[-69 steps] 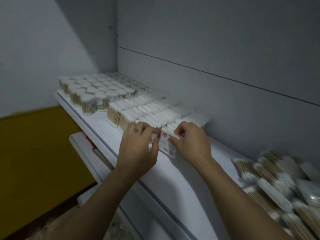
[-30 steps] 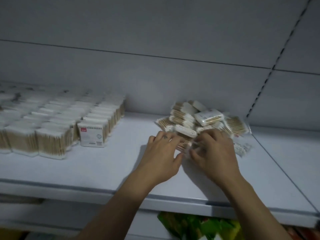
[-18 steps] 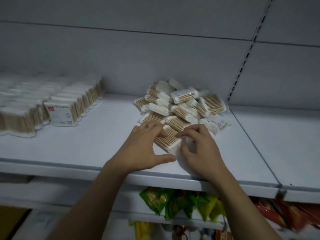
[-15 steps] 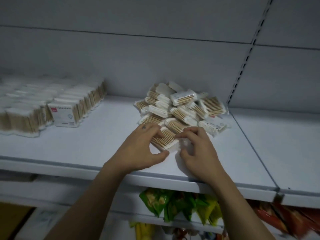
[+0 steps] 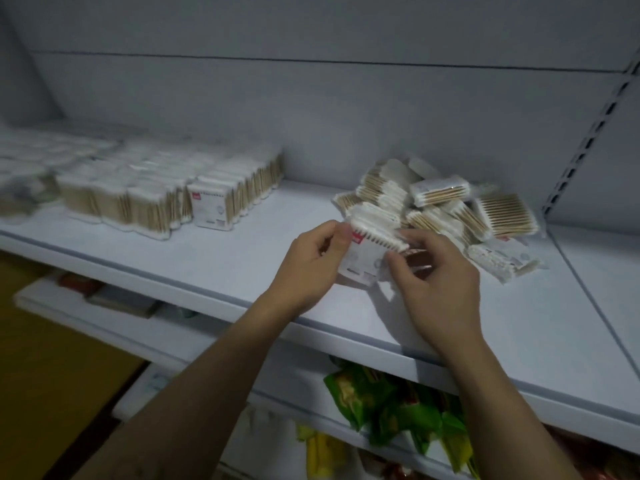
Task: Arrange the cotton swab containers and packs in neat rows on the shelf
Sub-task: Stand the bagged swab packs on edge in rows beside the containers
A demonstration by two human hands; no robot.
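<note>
One pack (image 5: 364, 260) pinched, L hand (image 5: 308, 268), R hand (image 5: 437, 283), bare shelf (image 5: 263, 244) alongside

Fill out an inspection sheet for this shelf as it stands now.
Surface: white shelf, with a seam toward its right end.
Job's things: neat rows of swab packs stand at the left; loose pile lies at the right; held pack is in front of the pile, label toward the camera.
Clutter: nothing seen.
Grippers: left hand and right hand each pinch a side of the held pack.
Cables: nothing seen.
Surroundings: grey back panel, slotted upright at the right, green snack bags on a lower shelf.
</note>
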